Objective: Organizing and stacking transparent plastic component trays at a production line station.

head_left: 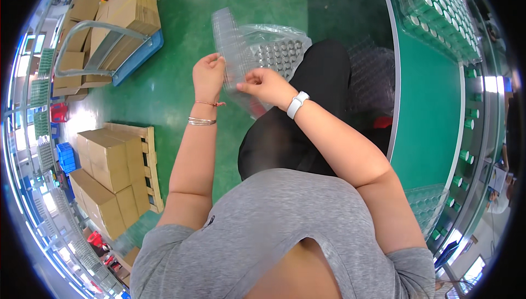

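A tall nested stack of clear plastic trays [226,30] stands in front of me, leaning a little. My left hand [209,73] is closed at its near left edge, fingertips pinched on the thin plastic. From the right, my right hand [267,86] reaches to the stack's near side, thumb and fingers curled together at its edge. Just beyond the right hand, a clear plastic bag [263,32] lies around a tray with rows of round cups [280,55]. The exact layers caught between my fingers are hard to make out.
A green-topped workbench [424,113] runs along my right, with stacked trays of white-topped round pieces [438,3] at its far end. More clear trays [372,74] lie under its edge. On the left are a blue trolley [139,58] with cardboard and boxes [112,156] on a pallet [150,167].
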Motion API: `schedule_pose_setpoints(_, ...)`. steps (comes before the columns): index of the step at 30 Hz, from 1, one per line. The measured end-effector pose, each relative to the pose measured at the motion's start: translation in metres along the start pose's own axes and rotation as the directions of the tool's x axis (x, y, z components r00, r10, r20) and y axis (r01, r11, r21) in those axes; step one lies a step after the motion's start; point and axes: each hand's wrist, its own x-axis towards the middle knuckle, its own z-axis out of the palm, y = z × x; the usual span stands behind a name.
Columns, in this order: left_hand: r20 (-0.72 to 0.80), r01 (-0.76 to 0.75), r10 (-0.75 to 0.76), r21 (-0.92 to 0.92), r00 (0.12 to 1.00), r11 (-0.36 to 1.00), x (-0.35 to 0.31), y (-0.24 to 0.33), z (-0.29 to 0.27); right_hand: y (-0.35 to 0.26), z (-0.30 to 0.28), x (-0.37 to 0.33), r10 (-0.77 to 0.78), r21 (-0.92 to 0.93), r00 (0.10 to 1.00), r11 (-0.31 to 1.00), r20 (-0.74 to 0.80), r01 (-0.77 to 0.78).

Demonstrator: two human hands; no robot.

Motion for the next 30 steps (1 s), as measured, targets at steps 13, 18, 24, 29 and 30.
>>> schedule_pose_setpoints(13,-0.02,-0.047,0.053,0.203,0.998,0.978,0.003,-0.019,0.004,0.009,0.014,0.002,0.126,0.228,0.99,0.964,0.066,-0.138)
schedule_pose_setpoints(18,0.001,-0.059,0.059,0.156,0.998,0.986,0.003,-0.021,0.008,0.007,0.005,-0.002,0.136,0.229,0.989,0.963,0.049,-0.144)
schedule_pose_setpoints(24,0.029,-0.072,0.067,0.203,0.997,0.977,-0.001,-0.01,0.012,0.004,-0.003,-0.002,0.109,0.272,0.993,0.955,0.037,-0.115)
schedule_pose_setpoints(29,0.033,0.01,-0.013,0.073,0.999,0.997,-0.007,-0.002,0.023,0.005,-0.013,-0.004,0.135,0.265,0.991,0.955,-0.001,-0.13)
schedule_pose_setpoints(30,0.036,0.029,-0.03,0.02,0.999,0.999,-0.006,-0.004,0.024,0.004,-0.016,-0.004,0.135,0.264,0.991,0.956,0.0,-0.13)
